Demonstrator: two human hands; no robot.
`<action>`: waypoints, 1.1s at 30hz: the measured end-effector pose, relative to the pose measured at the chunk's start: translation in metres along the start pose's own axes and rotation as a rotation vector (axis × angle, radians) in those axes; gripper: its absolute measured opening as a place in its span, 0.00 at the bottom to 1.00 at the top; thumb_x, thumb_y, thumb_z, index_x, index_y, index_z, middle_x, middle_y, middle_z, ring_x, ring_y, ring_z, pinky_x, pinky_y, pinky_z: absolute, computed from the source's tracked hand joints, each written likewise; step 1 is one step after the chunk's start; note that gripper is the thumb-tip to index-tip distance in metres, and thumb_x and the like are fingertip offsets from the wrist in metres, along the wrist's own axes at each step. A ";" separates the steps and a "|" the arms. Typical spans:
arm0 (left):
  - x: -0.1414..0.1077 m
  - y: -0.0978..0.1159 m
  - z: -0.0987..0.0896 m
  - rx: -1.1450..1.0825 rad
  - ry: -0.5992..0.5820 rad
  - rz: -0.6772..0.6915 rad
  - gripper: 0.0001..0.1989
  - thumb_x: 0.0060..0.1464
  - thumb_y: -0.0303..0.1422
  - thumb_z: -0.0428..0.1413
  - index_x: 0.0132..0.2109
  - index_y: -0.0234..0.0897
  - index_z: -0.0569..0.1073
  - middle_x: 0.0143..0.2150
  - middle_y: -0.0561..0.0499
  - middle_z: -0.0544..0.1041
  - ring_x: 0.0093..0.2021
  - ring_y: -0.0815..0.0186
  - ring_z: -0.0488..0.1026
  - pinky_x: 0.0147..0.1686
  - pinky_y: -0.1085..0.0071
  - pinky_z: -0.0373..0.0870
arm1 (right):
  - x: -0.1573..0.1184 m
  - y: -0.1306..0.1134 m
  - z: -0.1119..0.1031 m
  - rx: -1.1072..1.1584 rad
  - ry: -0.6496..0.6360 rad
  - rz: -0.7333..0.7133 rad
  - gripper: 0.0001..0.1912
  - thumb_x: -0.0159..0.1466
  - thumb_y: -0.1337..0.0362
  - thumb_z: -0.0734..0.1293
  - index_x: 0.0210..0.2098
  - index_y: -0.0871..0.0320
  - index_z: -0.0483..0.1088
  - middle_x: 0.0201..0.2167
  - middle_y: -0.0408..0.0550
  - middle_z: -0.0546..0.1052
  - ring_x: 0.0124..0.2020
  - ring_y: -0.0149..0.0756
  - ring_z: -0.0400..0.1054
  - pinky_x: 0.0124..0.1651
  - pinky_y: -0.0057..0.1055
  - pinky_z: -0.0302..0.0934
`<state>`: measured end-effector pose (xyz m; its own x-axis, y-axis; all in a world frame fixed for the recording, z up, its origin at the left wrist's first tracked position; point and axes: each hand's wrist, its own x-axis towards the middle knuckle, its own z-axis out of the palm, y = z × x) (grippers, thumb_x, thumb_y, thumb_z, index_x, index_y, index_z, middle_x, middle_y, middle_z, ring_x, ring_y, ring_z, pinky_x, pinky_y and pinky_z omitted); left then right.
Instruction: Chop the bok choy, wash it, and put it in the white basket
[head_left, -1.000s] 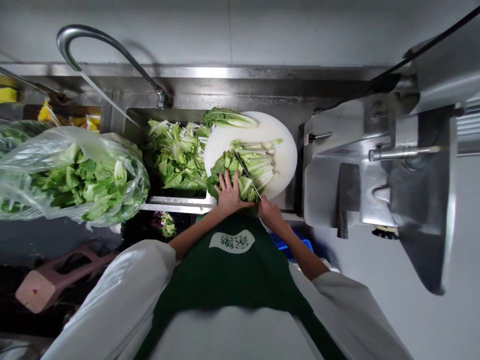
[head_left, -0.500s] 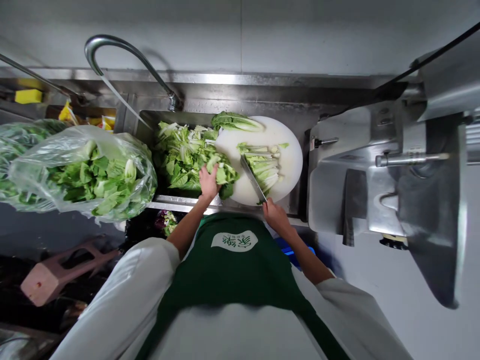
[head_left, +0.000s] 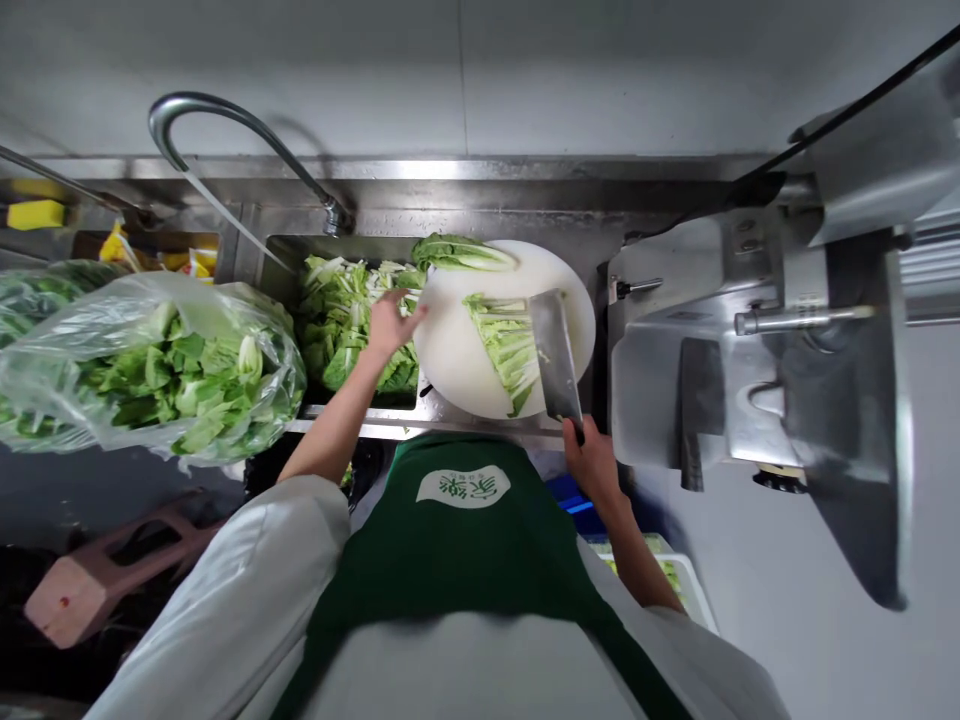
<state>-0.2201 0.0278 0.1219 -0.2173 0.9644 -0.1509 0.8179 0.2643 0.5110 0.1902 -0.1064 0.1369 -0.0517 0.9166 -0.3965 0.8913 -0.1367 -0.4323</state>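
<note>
My right hand (head_left: 592, 458) grips the dark handle of a cleaver (head_left: 556, 355). Its broad blade lies at the right side of some cut leafy greens (head_left: 504, 345) on a round white cutting board (head_left: 442, 350). Over the sink's right part, my left hand (head_left: 390, 325) is open, thumb and fingers apart, just above a heap of chopped greens (head_left: 337, 340). An uncut head of leafy greens (head_left: 469, 253) lies along the board's far edge.
A clear plastic bag of greens (head_left: 180, 370) stands left of the sink. The curved faucet (head_left: 247, 115) arches over the back. A metal slicing machine (head_left: 720, 350) stands on the right. At lower left is a pink stool (head_left: 97, 575).
My left hand has let go of the greens over the board's left edge and moved left and up. The cleaver has shifted from the left to the right side of the cut greens.
</note>
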 end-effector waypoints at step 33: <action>-0.061 0.065 0.108 0.282 -0.242 -0.020 0.60 0.48 0.71 0.50 0.77 0.39 0.52 0.74 0.31 0.56 0.72 0.33 0.55 0.66 0.32 0.55 | 0.004 0.053 0.022 0.376 0.134 0.249 0.23 0.70 0.45 0.56 0.40 0.58 0.71 0.28 0.52 0.78 0.31 0.44 0.72 0.38 0.34 0.60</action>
<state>-0.0959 -0.0155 0.0730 -0.1302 0.9192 -0.3716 0.9368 0.2367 0.2575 0.2272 -0.1179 0.0950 0.2235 0.8759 -0.4275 0.6427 -0.4622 -0.6109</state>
